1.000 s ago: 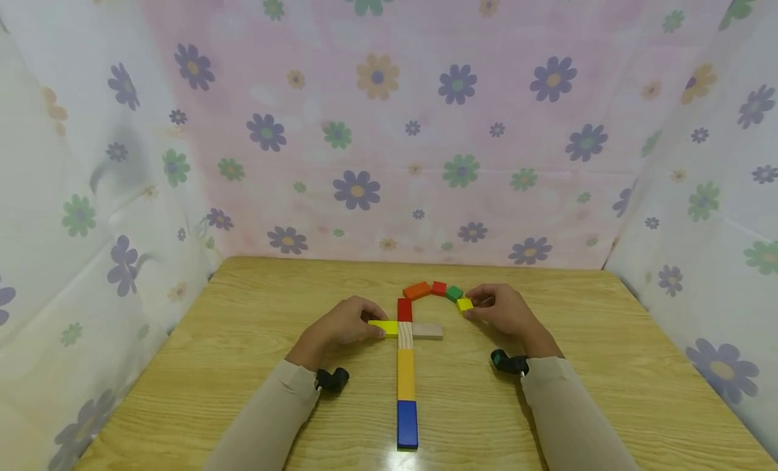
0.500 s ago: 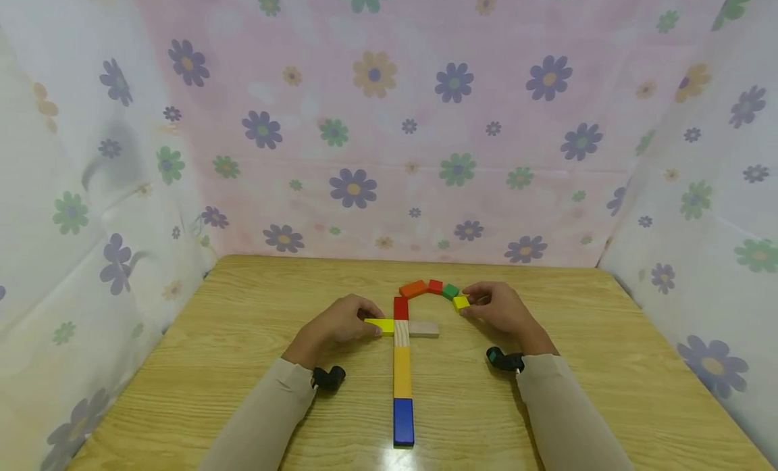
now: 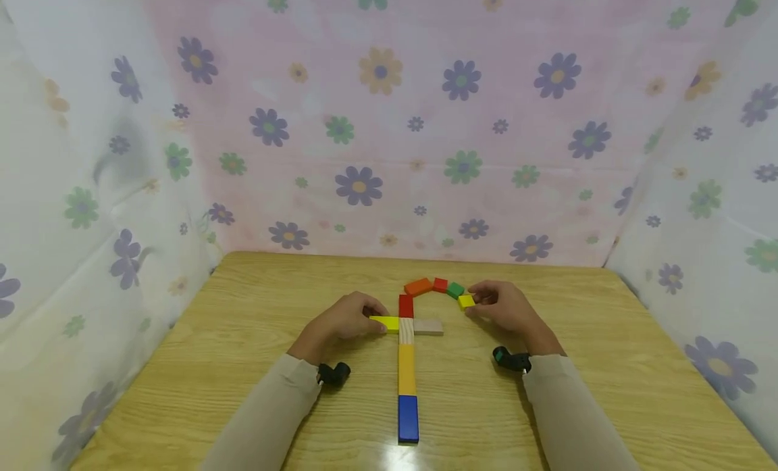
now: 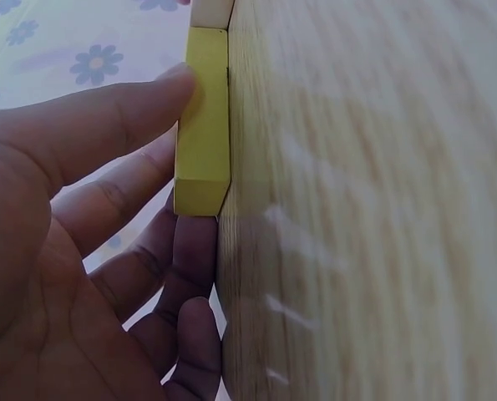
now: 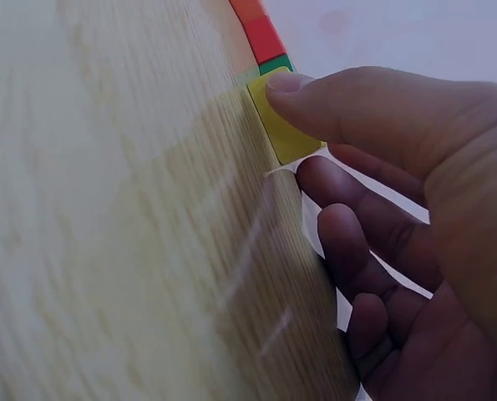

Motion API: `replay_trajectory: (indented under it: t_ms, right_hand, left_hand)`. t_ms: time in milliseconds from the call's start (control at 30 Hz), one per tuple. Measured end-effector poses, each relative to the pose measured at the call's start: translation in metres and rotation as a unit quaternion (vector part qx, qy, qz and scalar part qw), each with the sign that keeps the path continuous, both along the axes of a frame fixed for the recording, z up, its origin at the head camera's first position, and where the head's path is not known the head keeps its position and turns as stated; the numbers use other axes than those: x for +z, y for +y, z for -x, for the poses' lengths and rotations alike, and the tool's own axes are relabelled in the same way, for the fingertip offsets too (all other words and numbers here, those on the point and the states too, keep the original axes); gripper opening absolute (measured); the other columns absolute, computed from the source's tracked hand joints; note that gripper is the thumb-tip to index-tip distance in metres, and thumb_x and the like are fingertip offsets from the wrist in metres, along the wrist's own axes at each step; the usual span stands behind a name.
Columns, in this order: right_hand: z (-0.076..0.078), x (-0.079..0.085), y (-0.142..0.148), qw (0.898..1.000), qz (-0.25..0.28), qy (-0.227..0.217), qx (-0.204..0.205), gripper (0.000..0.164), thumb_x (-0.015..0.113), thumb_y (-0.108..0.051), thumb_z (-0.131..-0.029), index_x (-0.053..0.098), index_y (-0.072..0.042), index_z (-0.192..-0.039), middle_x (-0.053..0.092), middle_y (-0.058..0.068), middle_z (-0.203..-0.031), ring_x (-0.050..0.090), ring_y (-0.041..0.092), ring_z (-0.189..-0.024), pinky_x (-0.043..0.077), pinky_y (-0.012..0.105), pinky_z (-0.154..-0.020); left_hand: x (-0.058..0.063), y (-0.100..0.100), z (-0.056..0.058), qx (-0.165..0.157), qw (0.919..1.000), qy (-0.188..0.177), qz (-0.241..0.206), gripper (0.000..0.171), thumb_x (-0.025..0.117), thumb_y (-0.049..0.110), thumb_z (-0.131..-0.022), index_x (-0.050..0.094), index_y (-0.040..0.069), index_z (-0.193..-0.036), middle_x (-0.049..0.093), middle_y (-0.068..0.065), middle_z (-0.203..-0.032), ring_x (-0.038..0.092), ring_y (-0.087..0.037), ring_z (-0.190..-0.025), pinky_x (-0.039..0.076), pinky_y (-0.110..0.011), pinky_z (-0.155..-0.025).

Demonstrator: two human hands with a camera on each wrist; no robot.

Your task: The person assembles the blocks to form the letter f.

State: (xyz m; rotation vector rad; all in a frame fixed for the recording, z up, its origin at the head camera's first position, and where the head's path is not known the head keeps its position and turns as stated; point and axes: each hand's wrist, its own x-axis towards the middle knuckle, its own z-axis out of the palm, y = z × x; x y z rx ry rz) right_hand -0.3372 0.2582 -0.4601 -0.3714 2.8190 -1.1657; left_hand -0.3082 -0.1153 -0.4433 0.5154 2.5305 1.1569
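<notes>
My left hand [image 3: 348,318] pinches a long yellow block [image 3: 385,324] between thumb and fingers; in the left wrist view that block [image 4: 205,117] lies on the wood, its far end at a pale block. My right hand [image 3: 507,311] holds a small yellow block [image 3: 465,302] by thumb and fingers, at the end of a curve of green [image 3: 455,290], small red [image 3: 440,285] and orange [image 3: 418,286] blocks. Below the orange one, a red block [image 3: 406,307] tops a straight column with a striped wood block [image 3: 406,331], an amber block [image 3: 407,369] and a blue block [image 3: 408,418].
A pale wood block [image 3: 429,328] extends right from the column, opposite the long yellow one. All of it lies flat on a wooden table [image 3: 255,403]. Flowered cloth [image 3: 389,133] encloses the back and both sides.
The head view shifts slightly. Both hands keep their hold on the yellow blocks, and the block layout looks the same.
</notes>
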Motion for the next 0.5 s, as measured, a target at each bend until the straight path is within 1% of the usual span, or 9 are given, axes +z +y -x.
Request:
replay_trajectory:
  t_ms: [100,300,400,500]
  right_hand:
    - [-0.0013,-0.0002,0.0015,1.000,-0.005,0.001,-0.002,0.050,0.081,-0.037,-0.091,0.067,-0.014,-0.133,0.070,0.008,-0.119,0.065,0.023,-0.103,0.056,0.043,-0.089]
    - [-0.0033,0.0020,0.0018,1.000,0.003,-0.002,-0.004,0.053,0.080,-0.039,-0.091,0.066,-0.014,-0.135,0.069,0.010,-0.123,0.066,0.027,-0.109,0.057,0.046,-0.092]
    - [-0.0049,0.0042,0.0009,1.000,0.004,-0.005,-0.007,0.052,0.080,-0.038,-0.092,0.066,-0.014,-0.135,0.069,0.010,-0.123,0.066,0.030,-0.111,0.057,0.048,-0.094]
    - [-0.0056,0.0063,-0.0002,1.000,-0.002,-0.002,-0.011,0.051,0.078,-0.039,-0.093,0.066,-0.014,-0.136,0.070,0.010,-0.124,0.067,0.031,-0.113,0.057,0.048,-0.094]
  left_hand:
    - [0.0014,0.0016,-0.0005,-0.004,1.0000,-0.001,0.000,0.020,0.079,0.017,-0.093,0.077,0.013,-0.113,0.071,0.001,-0.105,0.062,-0.016,-0.093,0.053,-0.032,-0.081]
    - [-0.0001,0.0016,0.0022,-0.004,1.0000,0.005,0.003,0.018,0.079,0.019,-0.094,0.077,0.017,-0.112,0.071,0.003,-0.104,0.062,-0.016,-0.093,0.053,-0.032,-0.081]
    - [-0.0010,0.0002,0.0032,-0.012,0.9998,0.012,0.005,0.018,0.079,0.020,-0.093,0.078,0.018,-0.111,0.072,0.004,-0.105,0.062,-0.016,-0.094,0.054,-0.032,-0.082]
    - [-0.0011,-0.0016,0.0035,-0.021,0.9995,0.022,0.008,0.021,0.079,0.022,-0.093,0.077,0.019,-0.114,0.071,0.004,-0.106,0.062,-0.016,-0.095,0.054,-0.033,-0.083]
